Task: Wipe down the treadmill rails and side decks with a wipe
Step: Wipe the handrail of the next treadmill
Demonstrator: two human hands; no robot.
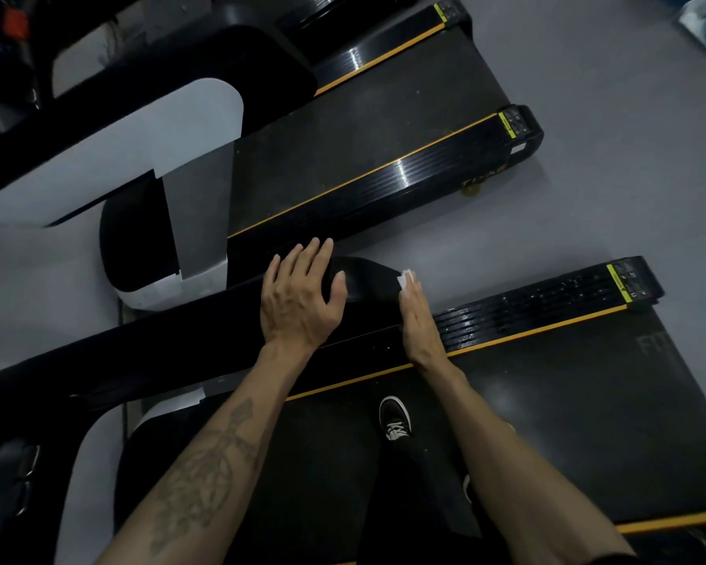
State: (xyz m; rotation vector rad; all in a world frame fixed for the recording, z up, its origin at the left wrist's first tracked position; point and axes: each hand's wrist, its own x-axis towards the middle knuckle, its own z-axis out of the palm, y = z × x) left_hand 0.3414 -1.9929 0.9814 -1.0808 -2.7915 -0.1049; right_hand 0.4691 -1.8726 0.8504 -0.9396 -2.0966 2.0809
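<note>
Both bare forearms reached forward from the lower edge of the view. The left hand (298,295) lay palm down, its fingers spread and gently curved, thumb splayed out to the right — the forearm behind it bore a dark tattoo. The right hand (418,322) stood edge-on, fingers straight and pressed together, its fingertips closed over something white. The two hands were near each other but not touching.
</note>
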